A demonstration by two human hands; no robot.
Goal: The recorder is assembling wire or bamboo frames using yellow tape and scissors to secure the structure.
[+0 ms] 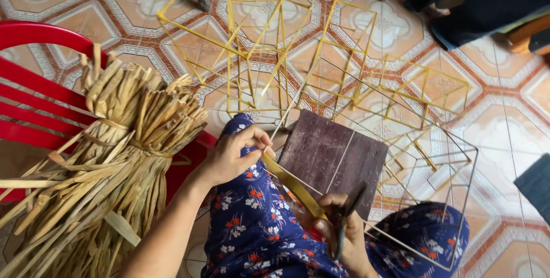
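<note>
Flat yellow strip long axis running far-left to near-right, left hand pinching its far end, right hand closed on near end, apparently also gripping dark scissors, dried-reed bundle left

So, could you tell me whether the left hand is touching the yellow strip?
Touching. The head view shows the left hand pinching the upper end of the yellow strip between thumb and fingers, with no gap.

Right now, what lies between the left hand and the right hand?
In the head view, a flat yellowish strip stretches from the left hand to the right hand, over the blue flowered cloth.
</note>
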